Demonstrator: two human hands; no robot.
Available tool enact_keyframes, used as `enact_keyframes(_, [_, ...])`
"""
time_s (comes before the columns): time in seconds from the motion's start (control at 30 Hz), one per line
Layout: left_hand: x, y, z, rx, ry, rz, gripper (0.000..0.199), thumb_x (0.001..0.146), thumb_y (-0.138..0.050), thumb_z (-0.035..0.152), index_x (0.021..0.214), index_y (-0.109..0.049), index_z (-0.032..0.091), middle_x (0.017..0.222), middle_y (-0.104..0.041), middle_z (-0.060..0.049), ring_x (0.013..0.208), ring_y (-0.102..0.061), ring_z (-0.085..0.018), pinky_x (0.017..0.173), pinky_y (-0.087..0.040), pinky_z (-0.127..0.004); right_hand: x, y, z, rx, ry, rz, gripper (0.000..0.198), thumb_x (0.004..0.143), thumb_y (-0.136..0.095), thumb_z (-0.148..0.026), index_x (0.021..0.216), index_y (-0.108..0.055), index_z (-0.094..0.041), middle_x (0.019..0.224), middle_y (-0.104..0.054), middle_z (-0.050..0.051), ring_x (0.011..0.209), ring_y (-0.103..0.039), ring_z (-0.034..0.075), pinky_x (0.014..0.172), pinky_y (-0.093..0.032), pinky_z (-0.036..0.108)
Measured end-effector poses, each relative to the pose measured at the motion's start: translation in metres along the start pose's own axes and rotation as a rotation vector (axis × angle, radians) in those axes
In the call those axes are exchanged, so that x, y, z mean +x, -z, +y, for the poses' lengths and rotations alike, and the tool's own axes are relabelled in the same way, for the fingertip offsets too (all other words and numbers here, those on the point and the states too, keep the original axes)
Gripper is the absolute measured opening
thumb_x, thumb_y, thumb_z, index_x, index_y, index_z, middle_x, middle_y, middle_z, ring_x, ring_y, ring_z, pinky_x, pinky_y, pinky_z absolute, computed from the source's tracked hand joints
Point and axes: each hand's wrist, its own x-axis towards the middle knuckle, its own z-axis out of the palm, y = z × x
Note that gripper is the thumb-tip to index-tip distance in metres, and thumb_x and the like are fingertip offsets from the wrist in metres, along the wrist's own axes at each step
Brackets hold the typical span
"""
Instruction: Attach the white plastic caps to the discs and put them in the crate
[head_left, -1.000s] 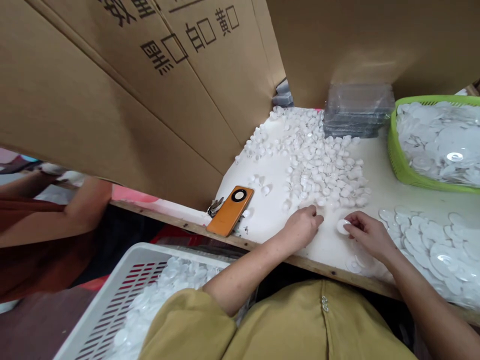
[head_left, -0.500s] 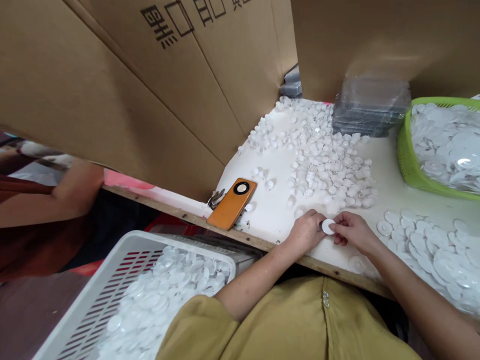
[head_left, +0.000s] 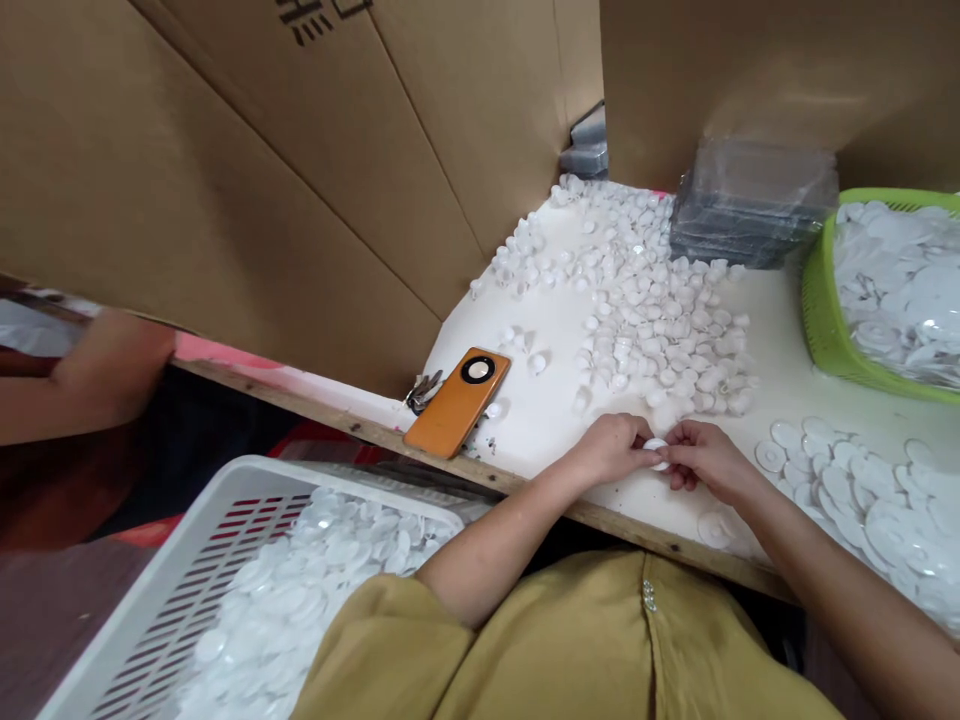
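Between my two hands, just above the table's front edge, is a small round white disc (head_left: 656,453). My left hand (head_left: 619,447) pinches it from the left, thumb and fingers on its rim. From the other side my right hand (head_left: 699,458) grips it between thumb and forefinger. Part of the disc is hidden by the fingers. Beyond the hands spreads a heap of small white cup-shaped plastic pieces (head_left: 667,340). Right of my right hand lies a pile of flat, round white discs (head_left: 855,490), with one more disc (head_left: 716,528) by the edge.
An orange phone (head_left: 450,415) and keys (head_left: 424,392) lie at the table's left edge. Cardboard (head_left: 315,200) walls the back. Wrapped stacks (head_left: 754,205) and a green basket (head_left: 821,300) of discs stand right. A white crate (head_left: 202,520) holds white pieces; a person's arm (head_left: 112,365) shows left.
My left thumb has come forward onto the disc, which now looks tilted and more covered by fingers. The view has shifted slightly.
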Motion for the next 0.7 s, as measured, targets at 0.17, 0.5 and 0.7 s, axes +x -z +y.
enact_keyframes(0.17, [0.007,-0.003,0.002,0.197,0.029,-0.041,0.027,0.081,-0.06,0.044,0.093,-0.06,0.019,0.083,-0.067,-0.003,0.077,-0.062,-0.019,0.063,-0.041,-0.024,0.003,0.001,-0.006,-0.023,-0.034,-0.034,0.015,0.071,-0.063,-0.016,0.073,-0.048,-0.018,0.046,-0.06,0.0,0.04,-0.059,0.013,0.034,-0.039,0.017])
enact_keyframes(0.5, [0.011,0.001,0.003,0.037,0.049,-0.073,0.027,0.074,-0.066,0.039,0.094,-0.061,0.022,0.074,-0.063,0.004,0.068,-0.057,-0.013,0.061,-0.039,-0.021,0.002,0.006,-0.003,-0.016,0.012,-0.108,0.013,0.079,-0.062,-0.017,0.082,-0.049,-0.017,0.054,-0.064,0.001,0.042,-0.062,0.013,0.035,-0.041,0.016])
enact_keyframes(0.7, [0.0,-0.013,0.008,-0.128,0.042,-0.021,0.028,0.069,-0.07,0.034,0.091,-0.061,0.019,0.067,-0.057,0.005,0.064,-0.054,-0.012,0.057,-0.037,-0.021,0.001,0.007,0.003,-0.347,0.119,-0.015,0.021,0.079,-0.066,-0.03,0.078,-0.048,-0.019,0.048,-0.06,-0.002,0.039,-0.06,0.015,0.031,-0.037,0.017])
